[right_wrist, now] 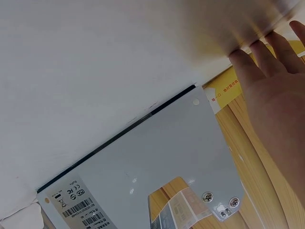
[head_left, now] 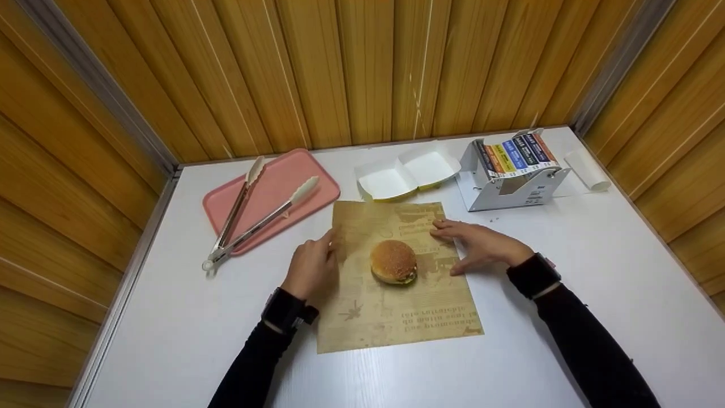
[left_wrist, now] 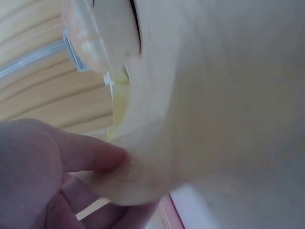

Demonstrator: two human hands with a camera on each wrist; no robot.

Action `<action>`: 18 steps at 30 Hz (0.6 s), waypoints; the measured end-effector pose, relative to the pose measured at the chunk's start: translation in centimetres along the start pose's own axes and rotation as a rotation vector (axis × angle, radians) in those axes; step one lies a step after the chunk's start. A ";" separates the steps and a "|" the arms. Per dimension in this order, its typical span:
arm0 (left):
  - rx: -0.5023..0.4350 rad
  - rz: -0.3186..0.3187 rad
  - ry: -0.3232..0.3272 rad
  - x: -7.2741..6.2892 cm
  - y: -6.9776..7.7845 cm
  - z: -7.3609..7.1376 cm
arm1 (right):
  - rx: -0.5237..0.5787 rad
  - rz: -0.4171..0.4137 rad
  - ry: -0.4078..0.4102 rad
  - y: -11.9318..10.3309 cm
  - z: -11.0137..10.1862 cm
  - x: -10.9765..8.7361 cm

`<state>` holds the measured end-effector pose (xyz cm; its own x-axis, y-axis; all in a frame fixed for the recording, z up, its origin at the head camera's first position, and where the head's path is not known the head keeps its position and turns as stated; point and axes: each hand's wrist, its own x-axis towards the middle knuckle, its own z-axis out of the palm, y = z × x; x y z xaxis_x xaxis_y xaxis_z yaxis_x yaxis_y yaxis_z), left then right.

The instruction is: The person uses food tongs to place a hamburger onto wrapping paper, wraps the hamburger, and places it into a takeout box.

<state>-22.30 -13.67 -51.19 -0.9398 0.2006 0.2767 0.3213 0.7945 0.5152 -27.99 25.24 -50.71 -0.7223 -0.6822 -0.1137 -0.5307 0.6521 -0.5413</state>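
Observation:
A burger (head_left: 393, 260) with a seeded bun and some green at its lower edge sits on a sheet of brown printed wrapping paper (head_left: 362, 323). My left hand (head_left: 308, 265) pinches the paper's left edge; in the left wrist view its thumb (left_wrist: 95, 153) presses the sheet against the fingers. Over the right edge of the paper lies my right hand (head_left: 487, 245), its fingers spread and the thumb apart from them, with nothing gripped. The right wrist view shows those fingertips (right_wrist: 256, 44) low at the surface.
Metal tongs (head_left: 243, 198) with pale tips lie across a pink tray (head_left: 272, 229) at the back left. An unfolded white and yellow carton (head_left: 391, 180) stands behind the paper. To its right are a white holder (head_left: 510, 195) with colourful boxes and a pale rolled sheet (head_left: 589, 170).

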 end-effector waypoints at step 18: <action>-0.034 0.096 -0.062 0.8 -2.3 0.3 | 0.022 0.015 -0.019 0.1 0.0 0.0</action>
<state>-23.82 -15.14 -52.34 -0.9098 0.3104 0.2755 0.4125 0.7507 0.5161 -28.02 25.30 -50.76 -0.7212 -0.6789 -0.1373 -0.5103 0.6548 -0.5575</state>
